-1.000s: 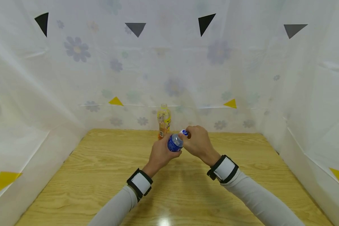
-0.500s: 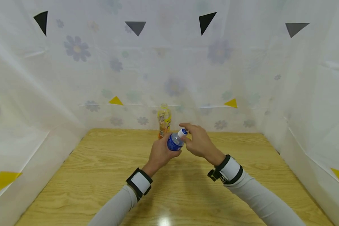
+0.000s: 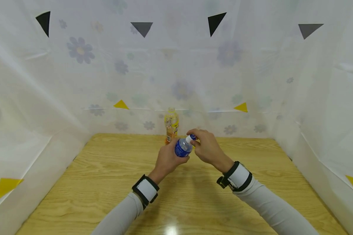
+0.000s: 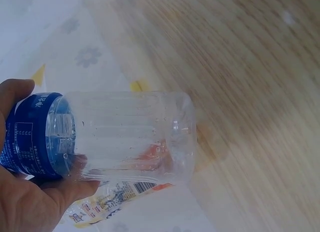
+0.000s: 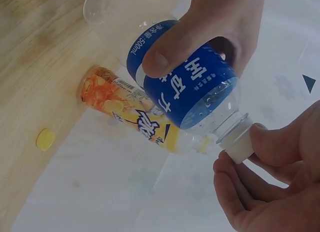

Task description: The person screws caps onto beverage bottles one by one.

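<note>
Both hands (image 3: pixel 167 159) (image 3: pixel 208 147) inward, fingers (image 5: pixel 229 184) round bottle (image 5: pixel 187 87) and cap (image 5: pixel 239 144).

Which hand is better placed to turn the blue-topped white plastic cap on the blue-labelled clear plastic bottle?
Probably the right hand: it pinches the cap between thumb and fingers, while the left hand grips the bottle round its blue label, placed to steady it.

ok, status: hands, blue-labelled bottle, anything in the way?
Left hand grips blue-labelled bottle, tilted. Right hand pinches white cap on its neck. Uncapped yellow-labelled bottle stands behind, not blocking the cap.
</note>
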A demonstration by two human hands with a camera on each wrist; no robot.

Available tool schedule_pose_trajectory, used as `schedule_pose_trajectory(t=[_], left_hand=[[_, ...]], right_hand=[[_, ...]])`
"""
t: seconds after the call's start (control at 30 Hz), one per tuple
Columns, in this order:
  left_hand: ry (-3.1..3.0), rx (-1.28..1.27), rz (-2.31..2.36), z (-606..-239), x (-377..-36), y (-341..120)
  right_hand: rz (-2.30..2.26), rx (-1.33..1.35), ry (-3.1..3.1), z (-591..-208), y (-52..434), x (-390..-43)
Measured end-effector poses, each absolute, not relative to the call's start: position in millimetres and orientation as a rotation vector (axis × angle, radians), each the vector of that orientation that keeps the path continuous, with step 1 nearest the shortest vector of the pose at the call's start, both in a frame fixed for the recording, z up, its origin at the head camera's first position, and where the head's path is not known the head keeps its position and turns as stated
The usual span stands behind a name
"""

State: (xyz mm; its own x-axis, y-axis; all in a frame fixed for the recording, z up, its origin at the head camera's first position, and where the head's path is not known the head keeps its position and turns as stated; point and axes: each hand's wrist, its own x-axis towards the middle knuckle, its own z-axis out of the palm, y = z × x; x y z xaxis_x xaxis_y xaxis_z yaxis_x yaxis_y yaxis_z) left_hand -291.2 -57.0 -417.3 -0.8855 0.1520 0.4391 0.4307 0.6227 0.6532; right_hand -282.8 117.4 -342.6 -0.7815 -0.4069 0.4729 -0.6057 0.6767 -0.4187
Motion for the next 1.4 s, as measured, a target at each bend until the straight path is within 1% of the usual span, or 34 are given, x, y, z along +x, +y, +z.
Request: schedule_pose_trajectory(t=[0.77,1.4], left_hand=[[-2.501,-0.477,-1.129,-420,-293,-58],[-2.529,-0.457,-1.157,-418,-289,-57]], right_hand=[[0.772,0.727,-2.478,-352,111,-288],[0.788,0.748,-2.397,-357,115,-295]])
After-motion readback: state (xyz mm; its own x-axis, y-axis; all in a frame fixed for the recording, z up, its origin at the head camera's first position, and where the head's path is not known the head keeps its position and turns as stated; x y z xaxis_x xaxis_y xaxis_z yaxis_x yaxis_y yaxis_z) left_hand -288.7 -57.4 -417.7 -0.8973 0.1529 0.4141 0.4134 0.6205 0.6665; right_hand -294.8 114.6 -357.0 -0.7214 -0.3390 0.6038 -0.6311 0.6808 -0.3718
